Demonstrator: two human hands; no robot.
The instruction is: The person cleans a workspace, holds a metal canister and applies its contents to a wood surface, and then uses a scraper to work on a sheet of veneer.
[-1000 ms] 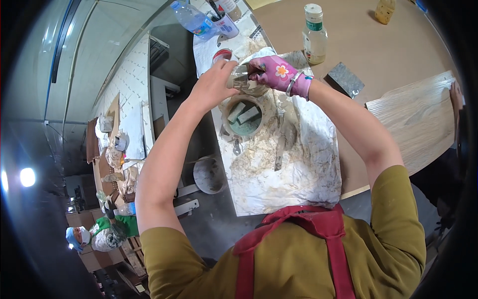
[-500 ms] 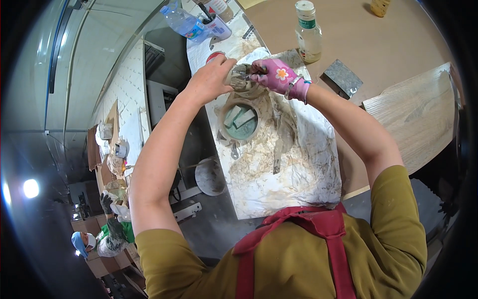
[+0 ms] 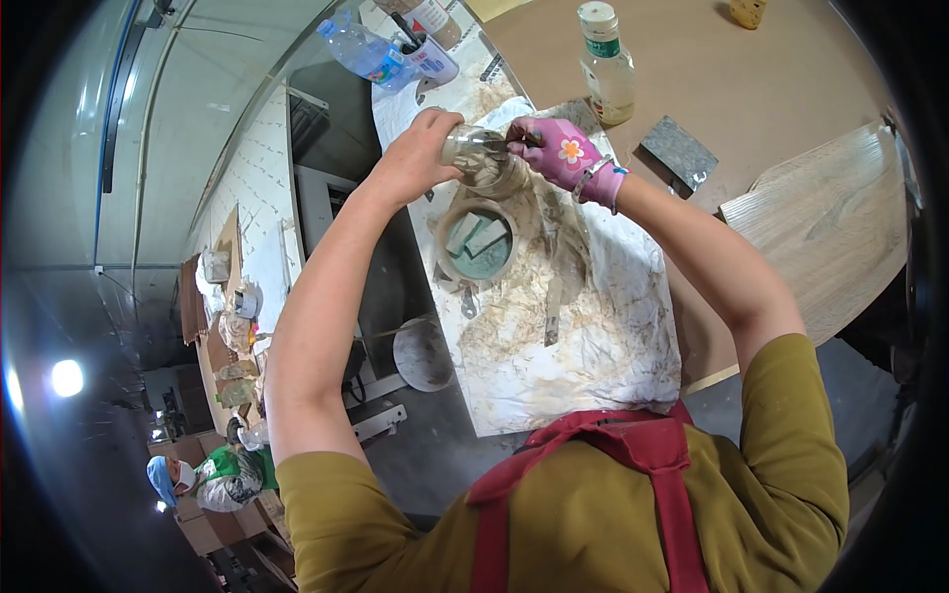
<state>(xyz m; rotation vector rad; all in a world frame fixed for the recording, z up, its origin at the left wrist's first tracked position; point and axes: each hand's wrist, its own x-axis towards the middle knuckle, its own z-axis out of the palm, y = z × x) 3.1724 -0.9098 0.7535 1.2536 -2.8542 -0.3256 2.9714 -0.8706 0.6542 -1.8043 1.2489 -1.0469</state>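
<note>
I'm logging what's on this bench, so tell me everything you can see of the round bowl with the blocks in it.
The bowl is round, with a stained tan rim and greenish inside; its material is unclear. It stands upright on the soiled white cloth, touched by neither the left hand nor the gloved right hand. Two pale blocks lie slanted inside.

Way through over near cloth (image 3: 593, 378). Bowl (image 3: 441, 242) blocks left; bottle (image 3: 610, 84), grey block (image 3: 679, 153) far right. Gap behind glass jar (image 3: 476, 148) unclear.
</note>
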